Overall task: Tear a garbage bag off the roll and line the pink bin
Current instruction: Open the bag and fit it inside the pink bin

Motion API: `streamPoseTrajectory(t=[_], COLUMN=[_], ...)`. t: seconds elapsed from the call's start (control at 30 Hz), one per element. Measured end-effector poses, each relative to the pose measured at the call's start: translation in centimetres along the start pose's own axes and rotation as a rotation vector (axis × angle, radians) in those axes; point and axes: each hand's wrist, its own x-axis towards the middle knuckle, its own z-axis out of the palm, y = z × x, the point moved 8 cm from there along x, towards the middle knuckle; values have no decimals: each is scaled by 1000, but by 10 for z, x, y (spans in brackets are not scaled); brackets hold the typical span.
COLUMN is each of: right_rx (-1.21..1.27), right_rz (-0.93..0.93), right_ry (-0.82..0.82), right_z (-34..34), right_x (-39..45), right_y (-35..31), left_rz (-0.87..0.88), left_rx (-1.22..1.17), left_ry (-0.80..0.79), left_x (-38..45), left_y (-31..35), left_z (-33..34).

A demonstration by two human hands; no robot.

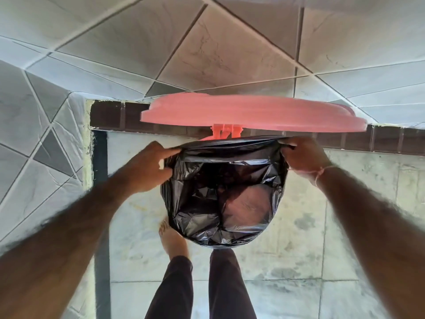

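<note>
Tiled floor below, left hand (147, 166) and right hand (303, 155) pinched the bag (220, 196) hem; stretching it evenly over the bin (226, 131) rim looked wise.

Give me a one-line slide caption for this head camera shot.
Both hands, left and right, stretch a black garbage bag over the pink bin's rim, its lid raised.

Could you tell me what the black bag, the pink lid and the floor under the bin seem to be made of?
The black bag looks like thin glossy plastic film: it crinkles, catches highlights and lets pink show through. The pink lid looks like rigid moulded plastic with a matte, even surface. The floor seems to be pale stone or ceramic tile, mottled, with visible joints.
</note>
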Motion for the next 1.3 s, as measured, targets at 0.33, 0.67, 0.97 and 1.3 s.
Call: streamPoseTrajectory(t=[0.33, 0.67, 0.97, 1.3], right_rx=[-377, -704, -401, -628], right_rz=[-153, -343, -188, -282], right_ry=[-106, -97, -244, -205], right_z=[38, 59, 46, 57], right_x=[-2, -49, -37, -53], right_y=[16, 63, 62, 76], left_rz=[-76, -217, -271, -231], left_rx=[-54, -379, -424, -244], left_ry=[87, -1, -187, -70], left_x=[30, -14, -13, -22], left_y=[12, -34, -34, -37], left_z=[-3, 36, 28, 41])
